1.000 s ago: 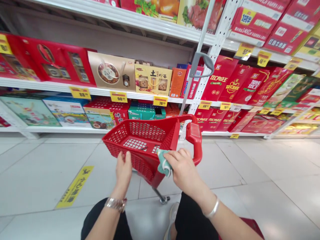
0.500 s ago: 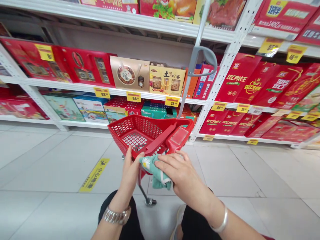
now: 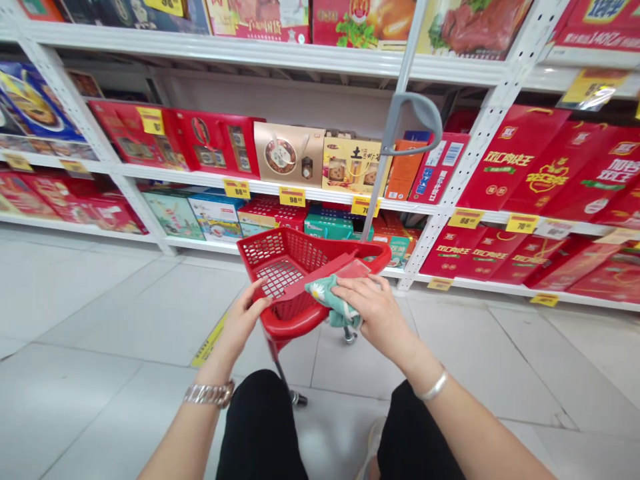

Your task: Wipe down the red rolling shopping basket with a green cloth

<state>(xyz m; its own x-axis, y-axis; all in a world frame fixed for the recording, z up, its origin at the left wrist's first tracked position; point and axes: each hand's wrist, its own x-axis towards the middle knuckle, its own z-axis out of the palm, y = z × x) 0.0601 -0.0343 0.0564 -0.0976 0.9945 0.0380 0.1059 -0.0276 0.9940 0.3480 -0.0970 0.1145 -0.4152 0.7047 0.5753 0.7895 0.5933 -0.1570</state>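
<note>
White shelves (image 3: 320, 61) of boxes (image 3: 288, 157) and bags (image 3: 517, 160) rise beyond a floor (image 3: 135, 407) of smooth, pale tiles. Curled over a bunched cloth (image 3: 324, 291), the fingers of the right hand (image 3: 373, 312) press it near the smooth panel (image 3: 357, 268) of a red cart. On the left hand (image 3: 241, 323), thumb and fingers are parted and seem to rest at the end of the handle (image 3: 299, 325); whether they grip it, I cannot tell.

Under the hands, the cart (image 3: 306, 248) stands on the floor between the knees and the shelves. To work the cloth well, I would spread it under flat fingers, follow the handle's curve with even pressure, and let the left hand steady the cart, since its wheels (image 3: 299, 399) could let it turn.

Soft and crumpled, the cloth is green with a pale edging and a daisy. Hard and glossy, probably plastic, the handle bends in a thick, rounded loop; the basket's walls are latticed with holes. Farther out, a slim metal pole (image 3: 403, 67) carries a grey, looped hook (image 3: 387, 127).
</note>
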